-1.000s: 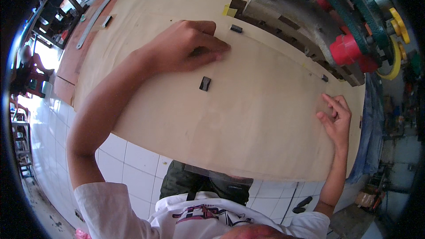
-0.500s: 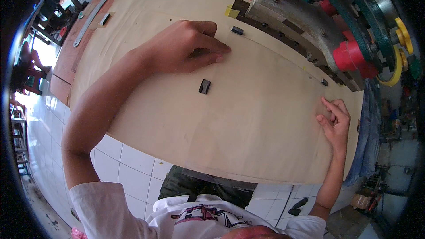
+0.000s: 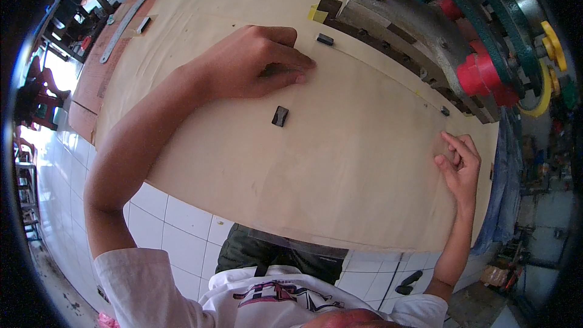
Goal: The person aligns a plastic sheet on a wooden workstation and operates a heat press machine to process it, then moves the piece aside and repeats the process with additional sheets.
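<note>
A pale tan sheet [image 3: 340,164] covers the table, with a faint, see-through-looking layer over part of it. My left hand [image 3: 261,61] rests on its far middle part, index finger and thumb reaching right, their tips a little apart. Nothing shows between them. A small black block [image 3: 280,116] lies nearer to me, below that hand. Beyond the fingertips is another dark block [image 3: 325,39]. At the right side my right hand [image 3: 460,161] touches the sheet, thumb and index finger apart and the other fingers curled. A small dark piece [image 3: 445,110] lies just beyond it.
A heavy metal machine [image 3: 413,30] with red knobs and yellow handles stands along the far right edge. To the far left are a steel ruler [image 3: 130,24] and a small black block [image 3: 144,25]. Blue cloth [image 3: 498,194] hangs at the right edge, above white floor tiles [image 3: 182,237].
Both hands stay almost where they were, with the fingers in the same pose. The whole picture shifts very slightly upward; nothing is picked up or let go.
</note>
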### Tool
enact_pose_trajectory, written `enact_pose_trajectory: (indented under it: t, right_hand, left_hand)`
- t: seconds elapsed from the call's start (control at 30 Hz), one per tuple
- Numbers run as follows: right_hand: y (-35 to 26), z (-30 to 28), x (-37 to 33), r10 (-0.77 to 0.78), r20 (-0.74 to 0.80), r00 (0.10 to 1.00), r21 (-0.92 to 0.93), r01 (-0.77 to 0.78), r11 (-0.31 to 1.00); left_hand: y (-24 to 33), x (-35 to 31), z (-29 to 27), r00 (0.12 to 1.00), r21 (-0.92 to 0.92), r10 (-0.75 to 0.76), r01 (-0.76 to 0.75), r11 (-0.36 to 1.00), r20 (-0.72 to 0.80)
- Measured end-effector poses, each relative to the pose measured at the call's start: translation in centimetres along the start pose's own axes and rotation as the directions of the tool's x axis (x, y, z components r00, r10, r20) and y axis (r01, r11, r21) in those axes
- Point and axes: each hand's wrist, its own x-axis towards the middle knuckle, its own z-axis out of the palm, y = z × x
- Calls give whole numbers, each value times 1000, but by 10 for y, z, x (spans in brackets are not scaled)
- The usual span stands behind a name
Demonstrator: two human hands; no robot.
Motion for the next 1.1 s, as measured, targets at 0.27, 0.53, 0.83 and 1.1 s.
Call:
enact_pose_trajectory:
  t: [0.27, 0.53, 0.83, 1.1]
  right_hand:
    - [-4, 1, 2, -23, 12, 1000, 7, 23, 1000]
    - [2, 2, 1, -9, 27, 1000, -22, 9, 1000]
    - [-4, 0, 2, 38, 0, 999, 0, -38, 999]
    - [2, 0, 1, -31, 21, 999, 1, 31, 1000]
  left_hand:
    - [0, -1, -4, 998, -24, -2, 4, 1000, 61]
    - [-2, -1, 0, 1000, 4, -7, 7, 1000, 28]
    - [-2, -1, 0, 1000, 14, -22, 22, 1000, 21]
    - [-1, -1, -3, 998, -20, -45, 46, 999, 52]
